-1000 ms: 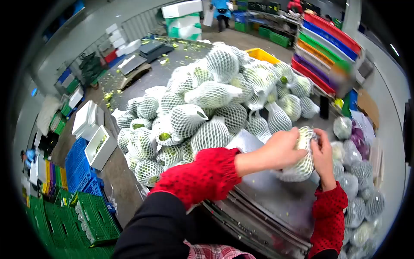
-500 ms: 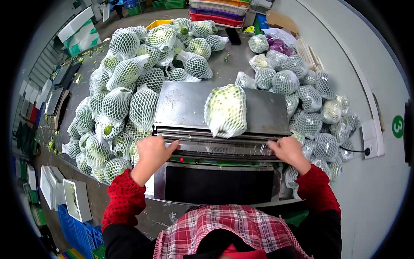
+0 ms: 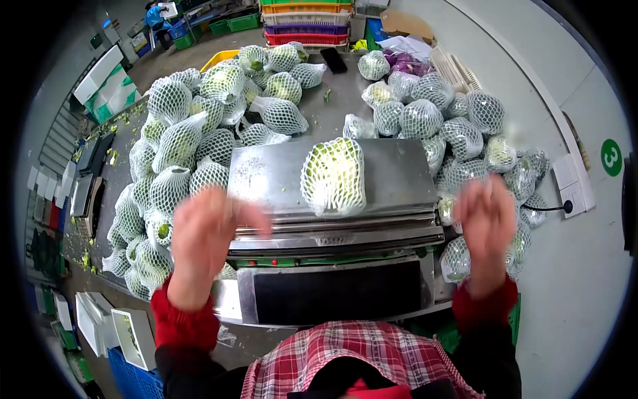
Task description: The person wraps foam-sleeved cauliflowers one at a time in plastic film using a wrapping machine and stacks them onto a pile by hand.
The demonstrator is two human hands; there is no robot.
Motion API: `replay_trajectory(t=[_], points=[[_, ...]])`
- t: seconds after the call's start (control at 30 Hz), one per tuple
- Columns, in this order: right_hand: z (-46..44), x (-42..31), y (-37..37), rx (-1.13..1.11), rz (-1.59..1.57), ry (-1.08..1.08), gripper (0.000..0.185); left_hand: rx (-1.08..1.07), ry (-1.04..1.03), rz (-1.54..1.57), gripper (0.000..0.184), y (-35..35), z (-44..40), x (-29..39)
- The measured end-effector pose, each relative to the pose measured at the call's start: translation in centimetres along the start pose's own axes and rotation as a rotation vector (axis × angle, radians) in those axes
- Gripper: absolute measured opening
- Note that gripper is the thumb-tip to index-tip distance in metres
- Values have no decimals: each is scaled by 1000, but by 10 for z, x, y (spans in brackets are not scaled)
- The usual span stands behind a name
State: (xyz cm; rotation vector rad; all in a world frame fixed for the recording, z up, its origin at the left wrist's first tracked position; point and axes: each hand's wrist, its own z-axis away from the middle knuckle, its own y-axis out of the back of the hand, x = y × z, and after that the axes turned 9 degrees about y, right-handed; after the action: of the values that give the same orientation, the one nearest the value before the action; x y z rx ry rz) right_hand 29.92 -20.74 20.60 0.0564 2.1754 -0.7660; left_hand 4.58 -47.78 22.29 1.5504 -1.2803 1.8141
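Note:
A net-wrapped green-and-white vegetable (image 3: 333, 177) rests on the flat metal top (image 3: 397, 166) of a wrapping machine. My left hand (image 3: 211, 233) is raised over the machine's left front corner, its thumb pointing inward. Over the right end is my right hand (image 3: 486, 216). Motion smears the fingers of both, and whether they hold clear film cannot be made out. Neither hand touches the vegetable. Below the metal rollers (image 3: 332, 229) lies a black panel (image 3: 337, 292).
Net-covered vegetables (image 3: 178, 143) are heaped on the left. Film-wrapped ones (image 3: 421, 120) pile up at the right, beside the wall. A black phone (image 3: 333, 60) lies at the back, near stacked coloured crates (image 3: 306, 30). A person in blue (image 3: 157, 23) is far off.
Both hands let go of the vegetable after the first frame, and it now lies on the metal top. From the roller edge, the hands have risen and moved slightly outward.

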Motion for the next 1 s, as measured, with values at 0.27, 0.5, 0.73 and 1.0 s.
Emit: replay_trajectory(t=[0.27,0.5,0.73,1.0], points=[[-38,179,85,-52,416,-355,30,-66,-51,-502,38,64,-139,-136],[-49,174,71,-605,1290,208,54,-191,-770,-1644,68,57,-138,-120],[0,62,-10,-879,937,-214,46,-339,-309,-1020,59,15,-20,-78],[127,40,-17,227,-161,-1172,35,-39,783,514,52,28,142,-169]])
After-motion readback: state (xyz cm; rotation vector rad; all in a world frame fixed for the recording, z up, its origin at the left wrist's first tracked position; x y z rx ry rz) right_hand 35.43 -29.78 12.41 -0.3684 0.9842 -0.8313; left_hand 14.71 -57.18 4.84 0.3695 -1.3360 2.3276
